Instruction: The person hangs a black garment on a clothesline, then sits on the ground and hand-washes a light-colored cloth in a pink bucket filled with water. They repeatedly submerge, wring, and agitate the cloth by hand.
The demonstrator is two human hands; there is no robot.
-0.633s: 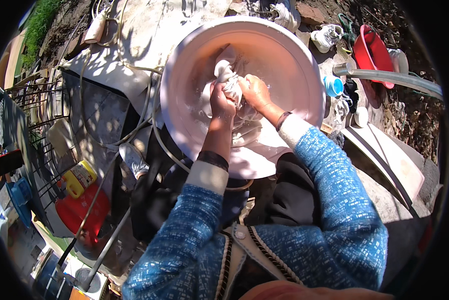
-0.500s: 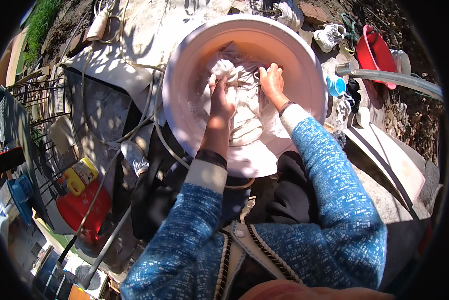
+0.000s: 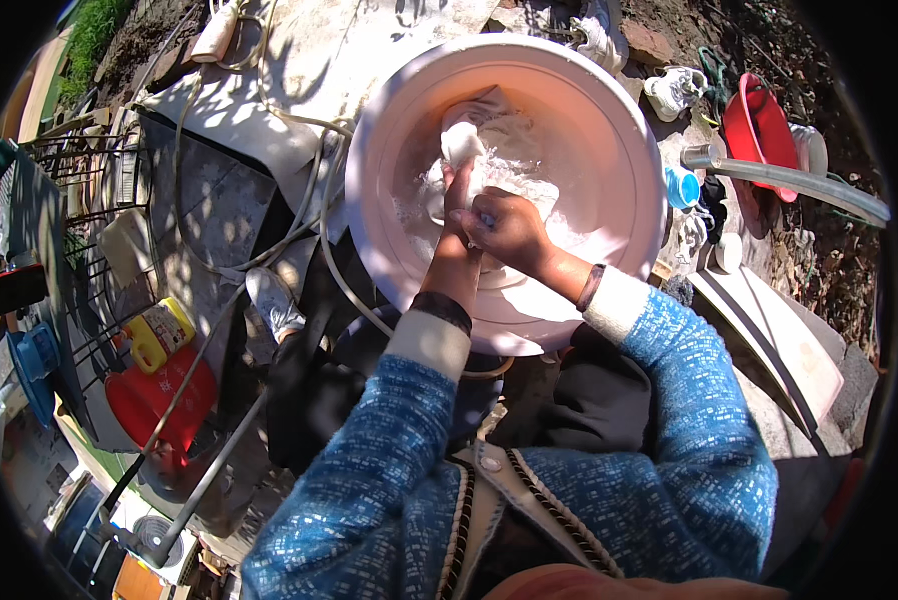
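Note:
A large pale pink basin [image 3: 619,180] sits in front of me with soapy water in it. Wet white cloth [image 3: 514,135] lies bunched in the water, among froth and splashes. My left hand [image 3: 456,205] is closed around a gathered part of this cloth, which sticks up past the fingers. Pressed against it from the right is my right hand [image 3: 517,230], its fingers curled into a fist on the cloth. The hands touch each other over the basin, and the right fist hides part of the cloth.
Right of the basin are a light blue container [image 3: 682,187], a metal pipe [image 3: 779,172], a red tub [image 3: 754,130], white shoes [image 3: 675,92] and a white board [image 3: 769,345]. On the left are a hose [image 3: 326,230], a yellow jug [image 3: 159,335] and a red container [image 3: 164,400].
My right hand has moved left and nearer to me, from the cloth's right side up against my left hand, and has curled into a fist. The water now splashes around the cloth.

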